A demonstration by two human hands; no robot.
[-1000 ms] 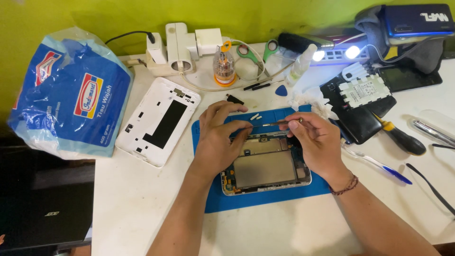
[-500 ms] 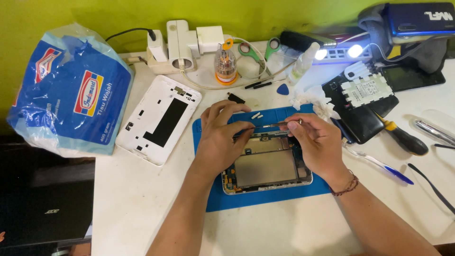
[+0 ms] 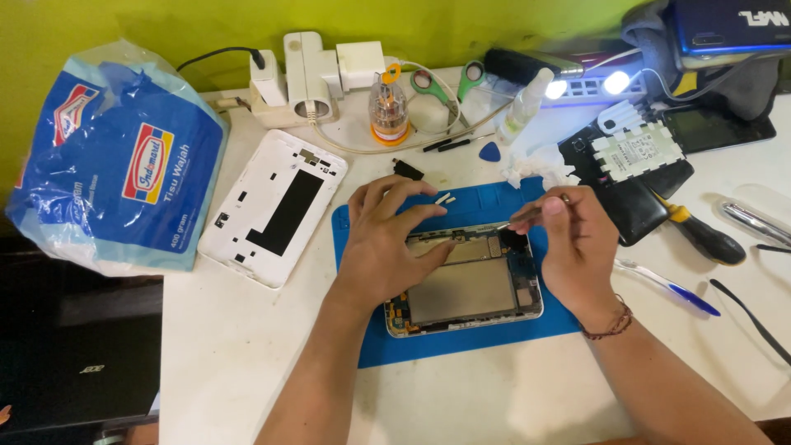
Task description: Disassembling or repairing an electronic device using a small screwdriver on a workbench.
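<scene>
An opened tablet (image 3: 465, 284) with its inner frame exposed lies on a blue work mat (image 3: 362, 330). My left hand (image 3: 383, 243) rests flat on the tablet's left side, with the fingers spread over its top edge. My right hand (image 3: 577, 247) pinches thin metal tweezers (image 3: 519, 218), whose tips point at the tablet's top right corner. Two small white parts (image 3: 443, 199) lie on the mat just above my left fingers.
The tablet's white back cover (image 3: 272, 206) lies left of the mat. A blue tissue pack (image 3: 115, 156) sits far left. Behind are a power adapter (image 3: 305, 74), a screwdriver bit set (image 3: 389, 111), scissors (image 3: 449, 82) and a lit lamp (image 3: 577, 82). A screwdriver (image 3: 700, 235), a pen (image 3: 667, 284) and a black case (image 3: 630, 177) lie right.
Both hands have stayed over the tablet. My right hand with the tweezers has shifted slightly at the top right corner.
</scene>
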